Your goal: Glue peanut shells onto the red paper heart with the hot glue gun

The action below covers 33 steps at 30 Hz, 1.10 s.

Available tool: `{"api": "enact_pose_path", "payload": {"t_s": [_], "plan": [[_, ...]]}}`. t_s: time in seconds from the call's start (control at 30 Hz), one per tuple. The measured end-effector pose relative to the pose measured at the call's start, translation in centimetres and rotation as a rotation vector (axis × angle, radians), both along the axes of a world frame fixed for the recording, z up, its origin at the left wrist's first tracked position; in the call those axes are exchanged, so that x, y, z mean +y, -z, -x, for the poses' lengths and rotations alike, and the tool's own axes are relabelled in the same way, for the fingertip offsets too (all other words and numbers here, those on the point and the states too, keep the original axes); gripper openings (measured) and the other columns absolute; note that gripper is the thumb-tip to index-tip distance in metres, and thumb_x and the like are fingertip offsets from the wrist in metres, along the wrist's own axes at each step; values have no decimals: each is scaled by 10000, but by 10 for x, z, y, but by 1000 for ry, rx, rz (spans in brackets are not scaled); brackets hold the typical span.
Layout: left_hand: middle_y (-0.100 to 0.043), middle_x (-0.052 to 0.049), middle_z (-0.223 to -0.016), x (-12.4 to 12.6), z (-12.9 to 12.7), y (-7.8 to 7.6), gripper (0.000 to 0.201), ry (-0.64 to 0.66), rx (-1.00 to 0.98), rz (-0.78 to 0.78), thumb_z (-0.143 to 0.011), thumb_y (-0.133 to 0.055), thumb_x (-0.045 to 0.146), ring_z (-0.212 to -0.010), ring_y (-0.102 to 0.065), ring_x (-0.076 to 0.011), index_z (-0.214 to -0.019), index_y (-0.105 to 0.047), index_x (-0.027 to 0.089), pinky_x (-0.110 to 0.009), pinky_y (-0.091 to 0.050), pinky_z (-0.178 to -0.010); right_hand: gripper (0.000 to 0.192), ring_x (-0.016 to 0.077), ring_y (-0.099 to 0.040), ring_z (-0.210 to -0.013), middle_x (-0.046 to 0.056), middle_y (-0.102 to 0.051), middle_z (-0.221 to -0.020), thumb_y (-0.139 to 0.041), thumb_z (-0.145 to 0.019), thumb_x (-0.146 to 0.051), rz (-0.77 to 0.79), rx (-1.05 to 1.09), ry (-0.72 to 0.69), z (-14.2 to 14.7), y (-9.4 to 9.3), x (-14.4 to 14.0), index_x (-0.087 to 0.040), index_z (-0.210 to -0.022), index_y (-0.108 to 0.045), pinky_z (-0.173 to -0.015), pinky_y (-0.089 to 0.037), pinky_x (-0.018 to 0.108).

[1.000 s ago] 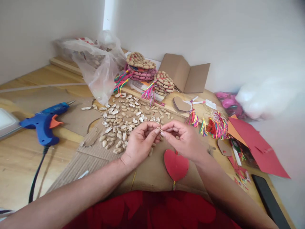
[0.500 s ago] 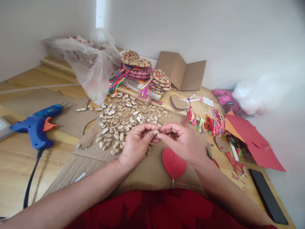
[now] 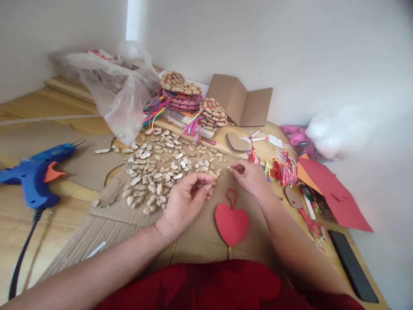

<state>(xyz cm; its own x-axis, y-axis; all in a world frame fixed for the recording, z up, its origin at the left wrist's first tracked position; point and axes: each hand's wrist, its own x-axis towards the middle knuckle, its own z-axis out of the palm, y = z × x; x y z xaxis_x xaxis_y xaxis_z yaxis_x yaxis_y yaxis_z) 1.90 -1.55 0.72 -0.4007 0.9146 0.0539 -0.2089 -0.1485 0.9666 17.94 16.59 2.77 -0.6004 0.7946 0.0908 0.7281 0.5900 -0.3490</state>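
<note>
My left hand [image 3: 187, 202] is closed, fingers curled against the thumb. A small pale piece of peanut shell [image 3: 213, 183] shows at its fingertips, partly hidden. To the right, my right hand [image 3: 250, 177] pinches another small pale piece of peanut shell [image 3: 229, 168]. Loose peanuts and split shells [image 3: 151, 165] lie spread on the cardboard [image 3: 196, 239] beyond and left of my left hand. Between my forearms lies a red paper heart [image 3: 232, 224] with a red cord loop on top and a tassel at its lower tip.
A blue glue gun [image 3: 34, 174] lies at the left. Behind the peanuts are a plastic bag [image 3: 125, 103] and stacked peanut-covered hearts [image 3: 182, 86]. Coloured tassels [image 3: 285, 168], red paper [image 3: 335, 193] and a black phone [image 3: 353, 267] are on the right.
My hands were together at the fingertips and have parted, the right one moving right and slightly up. The red heart and its cord loop show fully. The view has shifted slightly.
</note>
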Motion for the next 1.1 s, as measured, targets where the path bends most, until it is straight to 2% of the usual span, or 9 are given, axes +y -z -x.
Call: {"api": "enact_pose_path", "payload": {"t_s": [0.23,0.4,0.5,0.6,0.7,0.83,0.97,1.1], "plan": [[-699,-31,-937,-4,1,5,162,-17,321,-92,-931,-585,147,-777,-659,-116,-1047,-687,196,-235,-542,-728,105,206,-713,-821,37,-768,-909,-651,-865,-204,-23,46,-70,6,9,6,-221,-938,-724,-736,-523,320],[-710,-32,-990,-8,1,-1,209,11,552,-288,-935,-565,69,-962,-662,-126,-1034,-697,198,-233,-524,-877,168,200,-700,-779,46,-765,-877,-586,-883,-235,-81,102,-35,1,-5,11,-207,-945,-740,-731,-516,313],[-707,-41,-1013,-11,0,-2,235,70,589,-355,-941,-538,53,-992,-663,-133,-1054,-688,195,-243,-524,-910,172,192,-685,-724,47,-760,-832,-597,-866,-255,-101,140,-5,1,-14,11,-195,-918,-749,-708,-511,298],[-702,-48,-1012,-13,-1,-3,236,135,601,-375,-941,-534,59,-975,-659,-138,-1080,-674,189,-251,-528,-893,173,180,-670,-682,31,-748,-786,-607,-873,-278,-62,179,-37,8,-19,7,-192,-910,-752,-673,-497,281],[-705,-59,-1009,-15,-2,-3,216,172,621,-392,-950,-548,95,-946,-656,-149,-1115,-660,177,-262,-529,-864,161,183,-683,-736,21,-753,-817,-612,-889,-268,-13,184,-145,26,-20,-2,-199,-921,-754,-708,-495,284],[-716,-77,-991,-17,-3,-3,188,181,656,-415,-961,-541,128,-916,-663,-164,-1105,-658,157,-271,-529,-838,168,196,-688,-875,17,-764,-945,-600,-914,-216,16,160,-345,65,-21,-18,-224,-980,-754,-796,-491,305],[-721,-82,-984,-16,-4,-3,193,168,674,-427,-962,-522,137,-886,-671,-163,-1088,-668,148,-260,-534,-818,198,206,-659,-961,33,-755,-1027,-587,-933,-171,-47,112,-563,108,-17,-27,-229,-1014,-758,-913,-465,345],[-730,-71,-984,-15,-3,-3,213,168,690,-440,-971,-499,143,-901,-673,-165,-1092,-673,159,-262,-537,-844,239,224,-622,-998,55,-747,-1041,-591,-908,-109,-124,30,-642,136,-5,-20,-211,-1026,-772,-983,-433,376]]}}
